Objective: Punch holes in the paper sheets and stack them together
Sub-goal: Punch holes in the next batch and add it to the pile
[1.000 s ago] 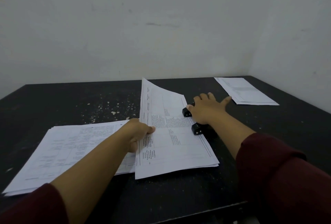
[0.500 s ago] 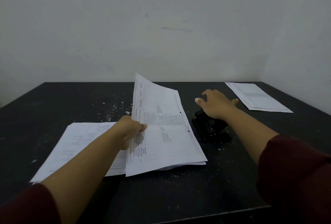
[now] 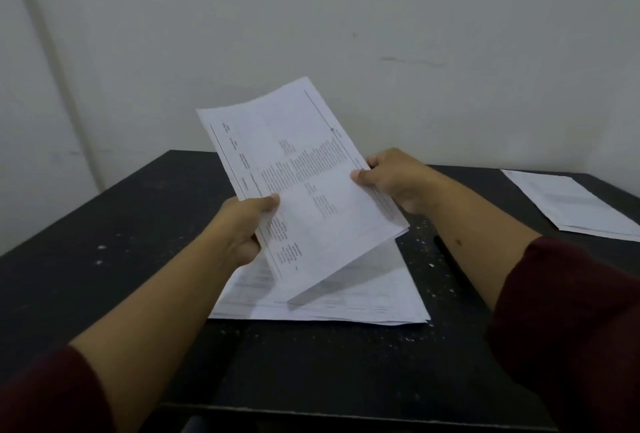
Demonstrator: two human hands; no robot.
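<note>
A thin bundle of printed paper sheets (image 3: 304,190) is held up in the air above the table, tilted with its far end raised. My left hand (image 3: 244,225) grips its left long edge, thumb on top. My right hand (image 3: 394,180) grips the right long edge. Under the bundle a larger pile of printed sheets (image 3: 363,297) lies flat on the black table (image 3: 104,259). The hole punch is not visible; my right forearm covers the place where it stood.
A second, smaller stack of sheets (image 3: 575,204) lies at the table's far right corner. Small white paper flecks are scattered over the tabletop around the pile. A pale wall stands right behind the table. The near table edge runs below my arms.
My right hand left the hole punch and took the bundle's right edge. Both hands lifted the bundle off the table and over the left pile. The view shifted left.
</note>
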